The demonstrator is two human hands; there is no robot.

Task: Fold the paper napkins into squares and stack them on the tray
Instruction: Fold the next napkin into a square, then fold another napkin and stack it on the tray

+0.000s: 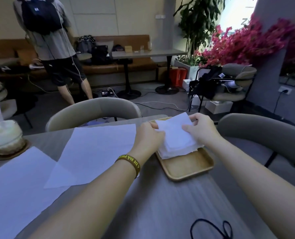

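A wooden tray (186,168) sits on the grey desk (157,204). On its far half lies a stack (176,149) of folded white napkins, and its near half is bare. Both hands meet over that stack and hold the top napkin (172,131), a folded square tilted up at its far edge. The left hand (150,135), a yellow wristband (129,163) on its wrist, pinches the napkin's left edge with curled fingers. The right hand (201,130) grips the right edge, thumb on top and fingers wrapped behind the far corner.

Left of the tray an unfolded sheet (98,152) lies flat on the desk, and a second sheet (19,183) lies farther left, overlapping its corner. Well left of the tray stands an iced drink (3,137) with a straw. Nearer than the tray, a black cord (212,228) loops at the desk's edge.
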